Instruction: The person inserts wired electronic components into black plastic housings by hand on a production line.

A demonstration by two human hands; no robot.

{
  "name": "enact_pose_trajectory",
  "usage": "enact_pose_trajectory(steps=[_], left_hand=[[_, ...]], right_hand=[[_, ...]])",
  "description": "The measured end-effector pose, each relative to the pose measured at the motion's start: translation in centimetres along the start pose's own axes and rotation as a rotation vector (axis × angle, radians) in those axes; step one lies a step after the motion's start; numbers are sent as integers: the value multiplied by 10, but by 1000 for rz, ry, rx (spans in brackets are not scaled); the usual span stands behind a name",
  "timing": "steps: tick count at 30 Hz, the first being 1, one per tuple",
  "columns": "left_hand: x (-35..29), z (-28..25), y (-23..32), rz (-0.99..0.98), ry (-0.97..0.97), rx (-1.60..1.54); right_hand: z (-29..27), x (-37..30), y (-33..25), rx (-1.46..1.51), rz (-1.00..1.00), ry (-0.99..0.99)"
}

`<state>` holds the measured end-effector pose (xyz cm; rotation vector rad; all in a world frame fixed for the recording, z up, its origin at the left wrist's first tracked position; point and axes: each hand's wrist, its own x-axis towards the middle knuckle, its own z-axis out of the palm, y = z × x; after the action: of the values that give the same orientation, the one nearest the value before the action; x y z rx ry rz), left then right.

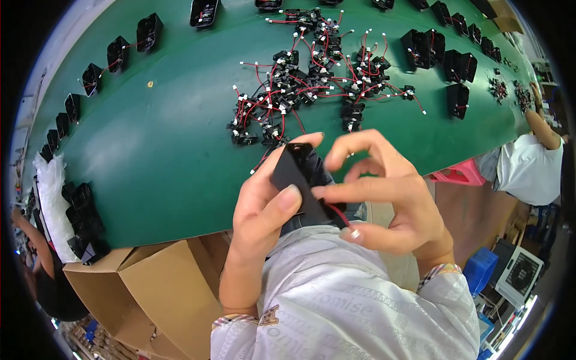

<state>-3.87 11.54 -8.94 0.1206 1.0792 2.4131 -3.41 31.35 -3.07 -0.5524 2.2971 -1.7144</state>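
My left hand (258, 207) is closed around a small black plastic housing (291, 174), thumb on its near face and fingers behind it. A short red wire (338, 213) comes out of the housing and ends in a white connector (355, 234). Beside it is my right hand (399, 207), its fingers curled but apart and slightly blurred. One right fingertip touches or nearly touches the housing, and the connector lies at the right thumb's tip. Whether that thumb presses on the wire is hard to see. The housing's interior is partly hidden by my fingers.
Beyond my hands, a heap of black parts with red wires (294, 84) lies on the green table (162, 162). Black housings (459, 99) line its far and side edges. At the lower left stand an open cardboard box (171, 294) and a clear plastic bag (53, 198). Other people work at both sides.
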Motion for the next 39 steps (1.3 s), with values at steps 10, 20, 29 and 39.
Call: enact_pose_trajectory(steps=[10, 20, 29, 39], left_hand=[[5, 35, 13, -59, 10, 367], [-7, 14, 26, 159, 192, 607], [-131, -227, 141, 201, 1297, 2227], [-135, -257, 141, 99, 1534, 2209]], right_hand=[[1, -11, 29, 653, 87, 170], [-32, -31, 32, -42, -167, 304], [-141, -56, 72, -1132, 12, 424], [-144, -53, 52, -1246, 61, 398]])
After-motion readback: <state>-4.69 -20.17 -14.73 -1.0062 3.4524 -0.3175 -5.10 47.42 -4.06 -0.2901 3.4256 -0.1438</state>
